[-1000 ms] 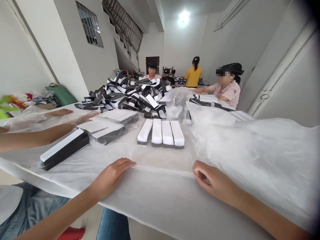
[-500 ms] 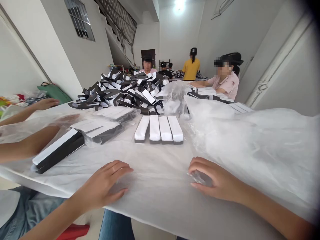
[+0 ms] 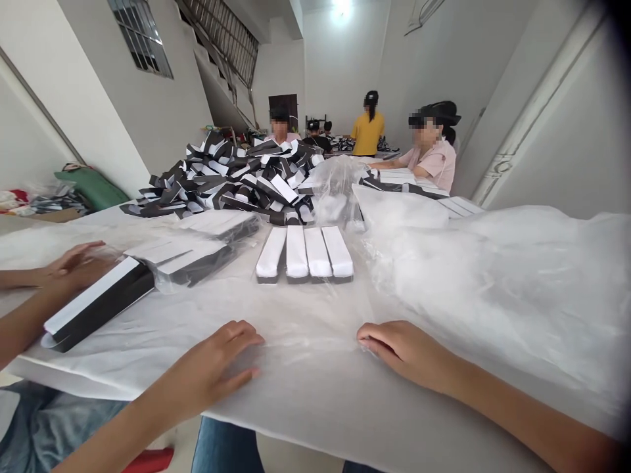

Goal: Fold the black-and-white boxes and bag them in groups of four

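Observation:
My left hand [image 3: 211, 368] lies flat and open on a clear plastic sheet [image 3: 305, 322] spread over the table's near edge. My right hand [image 3: 409, 351] rests on the same sheet a little to the right, its fingers curled down onto the film. Just beyond my hands several white-topped black boxes [image 3: 304, 253] stand side by side in a row under the plastic.
A co-worker's hands [image 3: 73, 263] touch a long black-and-white box [image 3: 96, 305] at the left. A big heap of black and white boxes [image 3: 231, 180] fills the table's far side. Crumpled clear plastic bags [image 3: 493, 276] pile up at the right. Other people sit or stand farther back.
My right hand slid left and flattened on the sheet; the left hand stayed near the edge. The co-worker's hands drew back toward the long box. The view tilted down slightly.

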A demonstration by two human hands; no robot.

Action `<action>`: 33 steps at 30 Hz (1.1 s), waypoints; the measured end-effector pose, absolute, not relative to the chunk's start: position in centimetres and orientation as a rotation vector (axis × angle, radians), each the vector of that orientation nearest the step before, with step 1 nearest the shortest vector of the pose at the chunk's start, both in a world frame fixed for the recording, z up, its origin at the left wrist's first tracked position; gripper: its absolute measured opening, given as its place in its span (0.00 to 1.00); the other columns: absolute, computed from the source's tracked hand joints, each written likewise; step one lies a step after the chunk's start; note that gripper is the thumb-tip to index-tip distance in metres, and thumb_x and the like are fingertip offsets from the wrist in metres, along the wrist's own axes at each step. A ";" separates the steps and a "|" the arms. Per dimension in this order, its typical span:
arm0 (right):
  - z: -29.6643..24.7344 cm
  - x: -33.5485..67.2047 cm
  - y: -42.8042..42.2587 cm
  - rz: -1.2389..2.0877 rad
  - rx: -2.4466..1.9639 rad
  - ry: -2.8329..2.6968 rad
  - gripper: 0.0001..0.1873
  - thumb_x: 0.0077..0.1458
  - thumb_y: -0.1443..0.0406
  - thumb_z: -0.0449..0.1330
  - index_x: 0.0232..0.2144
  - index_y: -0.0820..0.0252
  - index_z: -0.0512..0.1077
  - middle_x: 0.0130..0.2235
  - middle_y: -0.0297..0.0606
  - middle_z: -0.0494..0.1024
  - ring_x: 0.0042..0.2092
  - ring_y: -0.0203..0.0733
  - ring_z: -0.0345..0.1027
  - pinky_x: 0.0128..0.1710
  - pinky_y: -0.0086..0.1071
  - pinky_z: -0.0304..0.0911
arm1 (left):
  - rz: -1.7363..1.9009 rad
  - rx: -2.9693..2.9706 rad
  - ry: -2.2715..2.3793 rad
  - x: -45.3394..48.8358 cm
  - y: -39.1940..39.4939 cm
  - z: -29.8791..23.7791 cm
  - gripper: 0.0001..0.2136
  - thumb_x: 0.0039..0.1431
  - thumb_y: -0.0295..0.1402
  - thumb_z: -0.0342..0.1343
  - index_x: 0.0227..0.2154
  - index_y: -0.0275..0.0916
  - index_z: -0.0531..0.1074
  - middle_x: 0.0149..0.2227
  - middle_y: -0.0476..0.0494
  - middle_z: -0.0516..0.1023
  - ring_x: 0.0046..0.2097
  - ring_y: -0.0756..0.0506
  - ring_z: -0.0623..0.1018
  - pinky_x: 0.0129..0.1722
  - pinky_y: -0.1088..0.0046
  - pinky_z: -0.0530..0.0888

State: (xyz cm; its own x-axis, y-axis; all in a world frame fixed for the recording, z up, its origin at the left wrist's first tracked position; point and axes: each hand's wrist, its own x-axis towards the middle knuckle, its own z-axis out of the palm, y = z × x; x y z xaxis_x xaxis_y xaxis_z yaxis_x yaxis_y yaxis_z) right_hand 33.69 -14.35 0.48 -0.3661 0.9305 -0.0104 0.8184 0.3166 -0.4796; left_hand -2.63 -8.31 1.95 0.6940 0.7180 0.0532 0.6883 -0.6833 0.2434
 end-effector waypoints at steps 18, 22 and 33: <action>0.9 34.1 -14.5 0.667 -1.554 -2.201 0.06 0.56 0.68 0.51 0.28 0.55 0.56 0.31 0.31 0.70 0.31 0.37 0.63 0.31 0.31 0.55 | 0.237 2.530 1.437 -3.4 -7.4 2.8 0.11 0.63 0.31 0.40 0.30 0.42 0.67 0.31 0.50 0.75 0.31 0.47 0.73 0.30 0.73 0.66; 0.9 33.5 -14.6 0.667 -1.557 -2.221 0.02 0.58 0.64 0.52 0.36 0.53 0.63 0.33 0.32 0.70 0.32 0.38 0.63 0.30 0.30 0.56 | 0.221 2.467 1.474 -3.4 -7.2 2.6 0.11 0.63 0.33 0.40 0.29 0.42 0.66 0.31 0.51 0.74 0.30 0.47 0.72 0.30 0.73 0.65; 1.6 34.8 -15.2 0.474 -1.388 -2.510 0.19 0.55 0.77 0.45 0.39 0.54 0.69 0.51 0.36 0.70 0.31 0.33 0.66 0.29 0.30 0.55 | 0.053 2.456 1.628 -2.1 -8.1 2.7 0.09 0.60 0.40 0.44 0.30 0.42 0.63 0.33 0.49 0.71 0.28 0.47 0.71 0.29 0.71 0.65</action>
State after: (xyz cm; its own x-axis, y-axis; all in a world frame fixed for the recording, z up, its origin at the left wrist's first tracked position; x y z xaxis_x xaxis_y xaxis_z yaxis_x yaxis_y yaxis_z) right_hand 34.78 -15.24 1.63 -0.5230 0.8510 0.0469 0.7754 0.4980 -0.3883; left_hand -2.12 -8.12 2.69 0.3944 0.9157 -0.0771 0.9087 -0.3761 0.1809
